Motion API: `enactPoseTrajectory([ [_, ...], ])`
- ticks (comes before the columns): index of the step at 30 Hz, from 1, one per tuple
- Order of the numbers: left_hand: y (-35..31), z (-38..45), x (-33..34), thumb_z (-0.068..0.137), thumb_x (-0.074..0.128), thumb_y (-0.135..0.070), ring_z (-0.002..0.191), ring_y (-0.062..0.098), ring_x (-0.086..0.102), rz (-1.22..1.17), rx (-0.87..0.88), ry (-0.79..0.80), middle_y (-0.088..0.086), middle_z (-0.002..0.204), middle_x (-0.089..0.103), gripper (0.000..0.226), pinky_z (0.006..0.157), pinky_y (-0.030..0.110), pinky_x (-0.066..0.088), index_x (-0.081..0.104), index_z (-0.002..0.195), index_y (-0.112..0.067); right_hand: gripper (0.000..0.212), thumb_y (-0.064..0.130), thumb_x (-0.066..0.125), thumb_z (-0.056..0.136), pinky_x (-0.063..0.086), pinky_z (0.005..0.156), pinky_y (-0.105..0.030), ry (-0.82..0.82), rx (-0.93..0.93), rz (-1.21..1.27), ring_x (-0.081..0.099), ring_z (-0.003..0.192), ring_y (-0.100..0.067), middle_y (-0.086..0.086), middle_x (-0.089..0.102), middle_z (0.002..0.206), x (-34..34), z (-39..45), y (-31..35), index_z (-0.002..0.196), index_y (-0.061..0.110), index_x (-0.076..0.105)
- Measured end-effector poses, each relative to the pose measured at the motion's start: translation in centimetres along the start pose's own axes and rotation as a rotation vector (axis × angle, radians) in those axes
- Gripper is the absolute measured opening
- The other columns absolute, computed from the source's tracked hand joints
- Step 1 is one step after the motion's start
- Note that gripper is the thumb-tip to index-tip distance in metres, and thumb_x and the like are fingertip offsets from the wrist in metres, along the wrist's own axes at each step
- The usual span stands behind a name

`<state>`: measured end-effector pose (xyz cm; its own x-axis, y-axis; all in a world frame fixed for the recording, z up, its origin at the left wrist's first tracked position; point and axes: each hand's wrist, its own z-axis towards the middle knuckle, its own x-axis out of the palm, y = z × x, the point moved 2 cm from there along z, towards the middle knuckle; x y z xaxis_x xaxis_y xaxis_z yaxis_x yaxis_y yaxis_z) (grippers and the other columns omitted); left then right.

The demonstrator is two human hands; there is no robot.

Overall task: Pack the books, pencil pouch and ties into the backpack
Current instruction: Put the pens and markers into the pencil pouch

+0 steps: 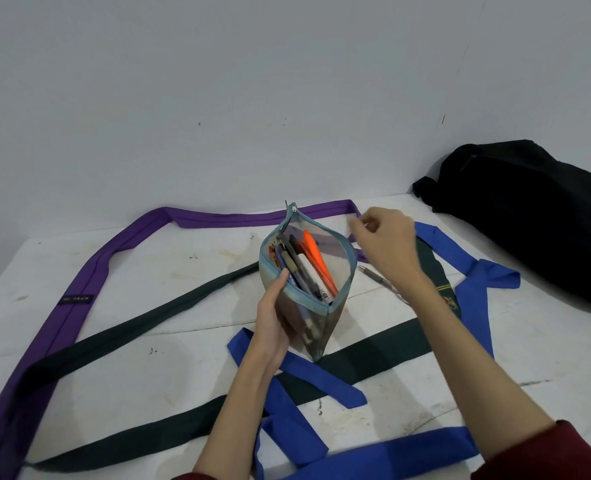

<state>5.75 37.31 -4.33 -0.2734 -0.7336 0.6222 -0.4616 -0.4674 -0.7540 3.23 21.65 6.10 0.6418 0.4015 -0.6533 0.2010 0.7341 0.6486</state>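
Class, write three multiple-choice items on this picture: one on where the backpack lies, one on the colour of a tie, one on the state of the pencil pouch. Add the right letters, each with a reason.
1. Where is the backpack?
A. far right of the table, by the wall
B. under the pouch
C. on the person's lap

2. What colour is the tie that runs along the left and far edges of the table?
A. red
B. purple
C. yellow

3. What state is the pouch in?
A. zipped shut and flat on the table
B. open, with pens inside
C. already inside the backpack

Answers:
1 A: it lies at the far right corner against the wall.
2 B: that long band is purple.
3 B: the left hand holds it with its mouth spread, pens showing; the right hand is above its far end.
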Motion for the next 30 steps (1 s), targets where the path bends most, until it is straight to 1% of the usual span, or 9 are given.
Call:
enactPoseTrajectory([
  [2,0.0,0.0,0.1,0.075,0.057,-0.04,0.101,0.024,0.062,-0.009,0.002,0.002,0.005,0.098,0.072,0.039,0.093,0.042,0.048,0.064,0.109,-0.022,0.019,0.021,0.056,0.09,0.043,0.065,-0.029,0.061,0.105,-0.115,0.053,0.065,-0.014,-0.003,0.061,0.073,-0.3,0.7,-3.4,0.088,0.005,0.065],
  [6,0.1,0.1,0.0,0.075,0.057,-0.04,0.104,0.025,0.062,-0.014,-0.003,-0.005,0.006,0.101,0.071,0.041,0.095,0.043,0.047,0.062,0.112,-0.022,0.022,0.027,0.065,0.086,0.053,0.076,-0.035,0.445,0.282,-0.425,0.059,0.084,-0.021,-0.007,0.063,0.096,1.3,0.3,-9.6,0.098,0.01,0.06],
  [13,0.2,0.2,-0.1,0.075,0.057,-0.041,0.109,0.027,0.059,-0.001,0.008,-0.017,0.008,0.109,0.068,0.047,0.099,0.045,0.045,0.06,0.117,-0.021,0.014,0.02,0.061,0.09,0.053,0.078,-0.035,0.421,0.256,-0.31,0.058,0.084,-0.018,-0.006,0.062,0.097,3.0,-1.0,-10.2,0.101,0.012,0.058],
  [15,0.2,0.2,-0.1,0.074,0.057,-0.041,0.111,0.028,0.058,-0.003,0.005,-0.023,0.009,0.112,0.067,0.05,0.101,0.046,0.043,0.059,0.119,-0.02,0.011,0.019,0.059,0.092,0.051,0.075,-0.034,0.289,0.23,-0.143,0.057,0.081,-0.017,-0.006,0.062,0.095,2.7,-0.7,-8.5,0.099,0.011,0.056],
  [18,0.3,0.2,-0.1,0.075,0.058,-0.04,0.11,0.028,0.059,-0.002,-0.002,-0.007,0.009,0.11,0.068,0.046,0.102,0.047,0.043,0.061,0.116,-0.021,0.007,0.015,0.054,0.095,0.05,0.072,-0.033,-0.052,0.144,0.171,0.057,0.079,-0.016,0.001,0.057,0.087,0.7,0.2,-4.5,0.095,0.011,0.048],
  [20,0.3,0.3,-0.2,0.076,0.062,-0.039,0.111,0.028,0.059,0.002,-0.004,-0.004,0.009,0.111,0.068,0.044,0.103,0.048,0.042,0.061,0.116,-0.021,0.006,0.012,0.051,0.095,0.047,0.067,-0.023,-0.271,0.063,0.359,0.054,0.071,0.0,0.01,0.05,0.08,-1.2,0.5,-1.4,0.095,0.011,0.045],
  [23,0.4,0.4,-0.4,0.073,0.064,-0.041,0.113,0.029,0.058,0.016,-0.005,-0.007,0.009,0.113,0.067,0.047,0.103,0.049,0.041,0.062,0.116,-0.022,0.007,0.01,0.049,0.096,0.048,0.06,-0.017,-0.426,-0.05,0.575,0.055,0.062,0.0,0.01,0.053,0.078,-2.9,0.5,2.4,0.094,0.014,0.043],
  [26,0.5,0.5,-0.4,0.071,0.061,-0.043,0.112,0.029,0.058,0.02,0.003,-0.004,0.009,0.11,0.068,0.046,0.104,0.049,0.041,0.063,0.112,-0.023,0.011,0.01,0.05,0.096,0.052,0.059,-0.021,-0.319,-0.132,0.602,0.059,0.063,-0.011,0.004,0.057,0.075,-2.4,-0.3,4.3,0.092,0.018,0.043],
  [30,0.5,0.5,-0.4,0.072,0.062,-0.042,0.115,0.031,0.057,0.014,0.0,0.002,0.011,0.116,0.066,0.05,0.105,0.051,0.039,0.061,0.117,-0.021,0.006,0.018,0.055,0.094,0.054,0.067,-0.038,0.087,-0.156,0.306,0.061,0.066,-0.016,0.003,0.061,0.074,0.6,-1.7,3.8,0.094,0.013,0.05],
])
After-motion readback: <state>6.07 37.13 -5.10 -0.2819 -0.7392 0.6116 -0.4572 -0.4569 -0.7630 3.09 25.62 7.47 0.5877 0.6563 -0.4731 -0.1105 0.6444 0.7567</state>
